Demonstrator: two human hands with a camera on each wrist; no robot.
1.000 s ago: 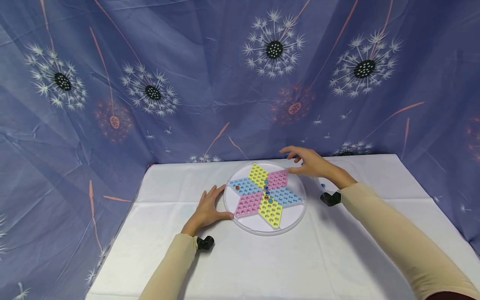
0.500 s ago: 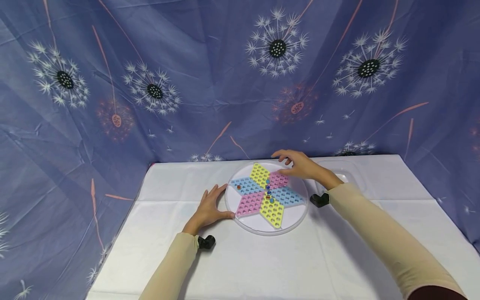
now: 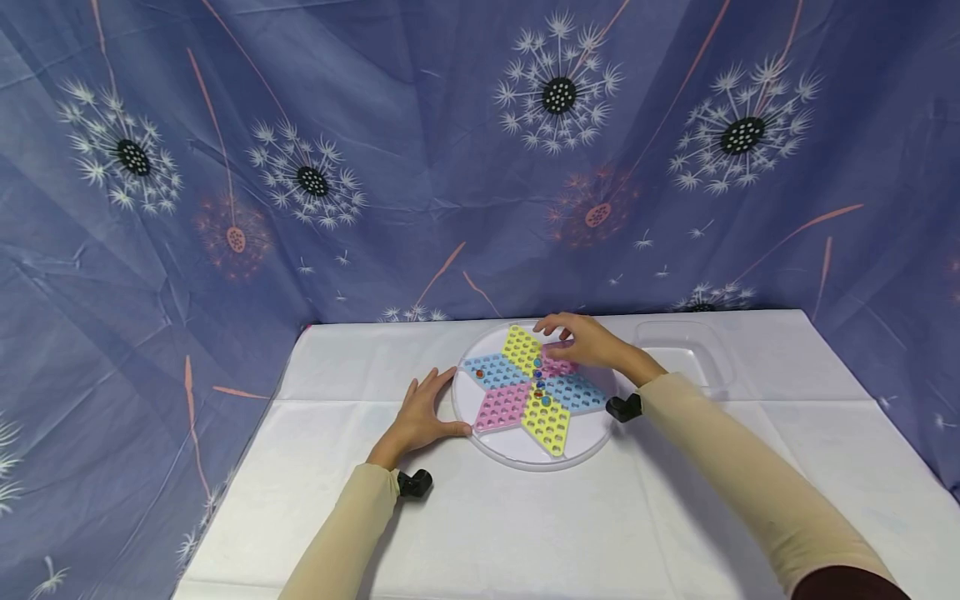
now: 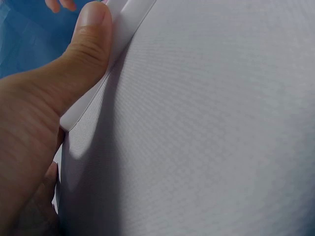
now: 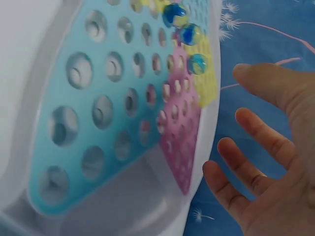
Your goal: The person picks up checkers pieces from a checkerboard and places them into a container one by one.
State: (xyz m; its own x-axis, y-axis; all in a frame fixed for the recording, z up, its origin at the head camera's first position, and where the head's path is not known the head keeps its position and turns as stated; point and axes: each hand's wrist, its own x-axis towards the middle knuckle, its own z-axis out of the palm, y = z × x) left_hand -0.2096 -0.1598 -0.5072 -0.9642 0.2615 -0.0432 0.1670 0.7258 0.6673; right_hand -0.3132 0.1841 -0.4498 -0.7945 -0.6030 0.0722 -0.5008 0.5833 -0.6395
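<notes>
Glossy marbles (image 5: 190,34), smooth plastic board (image 3: 504,406)

Left grip (image 3: 417,415) spread wide, right grip (image 3: 588,340) farther forward, loosely curved

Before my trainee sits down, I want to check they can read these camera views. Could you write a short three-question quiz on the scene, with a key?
1. True or false: the left hand is touching the edge of the round board.
2. On which colour of the board's star does the lone reddish marble, set apart from the others, sit? A. Yellow B. Pink C. Blue
3. Which hand is nearer to the clear tray?

Key
1. True.
2. C.
3. The right hand.
</notes>
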